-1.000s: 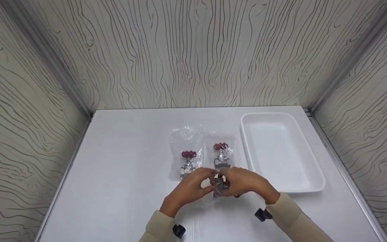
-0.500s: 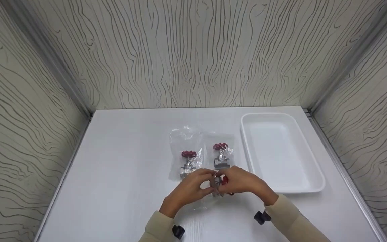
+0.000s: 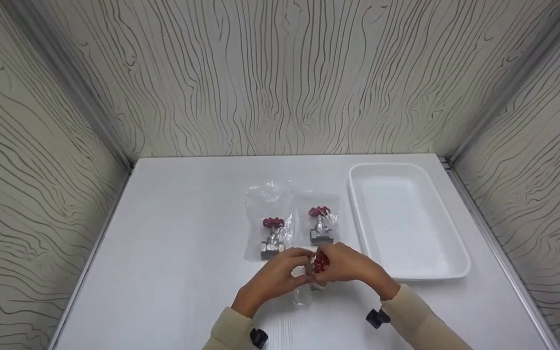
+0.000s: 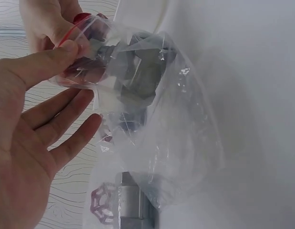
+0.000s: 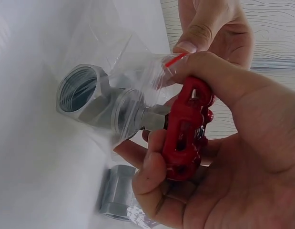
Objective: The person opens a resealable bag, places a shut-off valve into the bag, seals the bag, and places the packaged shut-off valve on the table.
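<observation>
Between the two hands is a gate-type valve with a red handwheel [image 5: 185, 129] and a grey metal body [image 5: 97, 102]. In the right wrist view the handwheel sticks out of the mouth of a clear zip bag [image 4: 185, 129], while the body is still inside the plastic. My left hand [image 3: 275, 272] pinches the bag's red-lined mouth between thumb and forefinger, its other fingers spread in the left wrist view. My right hand [image 3: 345, 265] curls its fingers round the handwheel, and its thumb lies at the bag's mouth.
Beyond the hands lie two more valves in clear bags, a left bagged valve [image 3: 273, 238] and a right bagged valve [image 3: 321, 231]. A white tray [image 3: 396, 218] stands at the right of the white table [image 3: 178, 233]. Patterned panels [image 3: 280, 78] enclose the table.
The valve has turned between the hands: its grey body showed there a second ago, and now the red handwheel does. The right hand has shifted slightly left; the left hand has hardly moved.
</observation>
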The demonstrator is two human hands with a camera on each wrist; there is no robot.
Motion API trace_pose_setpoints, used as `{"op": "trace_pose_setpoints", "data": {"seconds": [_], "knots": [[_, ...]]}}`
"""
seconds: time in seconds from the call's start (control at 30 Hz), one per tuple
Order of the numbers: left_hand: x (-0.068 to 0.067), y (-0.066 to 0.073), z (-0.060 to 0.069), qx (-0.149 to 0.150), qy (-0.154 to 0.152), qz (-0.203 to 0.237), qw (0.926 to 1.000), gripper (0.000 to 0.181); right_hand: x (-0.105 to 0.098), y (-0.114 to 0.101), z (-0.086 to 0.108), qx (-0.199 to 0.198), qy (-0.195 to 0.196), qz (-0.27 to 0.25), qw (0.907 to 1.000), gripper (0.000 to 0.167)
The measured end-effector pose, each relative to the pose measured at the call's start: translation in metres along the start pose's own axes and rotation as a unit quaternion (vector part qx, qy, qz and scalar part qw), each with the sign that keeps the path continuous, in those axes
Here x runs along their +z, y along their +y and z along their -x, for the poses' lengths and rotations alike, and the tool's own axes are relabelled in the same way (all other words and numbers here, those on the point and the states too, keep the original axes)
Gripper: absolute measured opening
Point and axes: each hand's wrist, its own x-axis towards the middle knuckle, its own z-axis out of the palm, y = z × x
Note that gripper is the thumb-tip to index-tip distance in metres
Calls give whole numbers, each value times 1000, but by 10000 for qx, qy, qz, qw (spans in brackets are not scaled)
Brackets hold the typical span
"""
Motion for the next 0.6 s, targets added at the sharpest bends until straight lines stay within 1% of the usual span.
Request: {"op": "trace_pose_setpoints", "data": {"seconds": [0.17,0.27,0.47,0.6], "knots": [[2,1,0,-30,-50,-33,10000,10,0,2,-1,-132,-68,-38,9999,41],[3,1,0,-83,-49,-9,10000,9,0,3,-1,-280,-33,15,9996,40],[3,1,1,-102,71,-113,9999,11,-1,3,0,-569,43,61,9984,43],[4,1,1,-198,143,-150,9996,12,-2,6,1,-733,-44,-30,9973,46]]}}
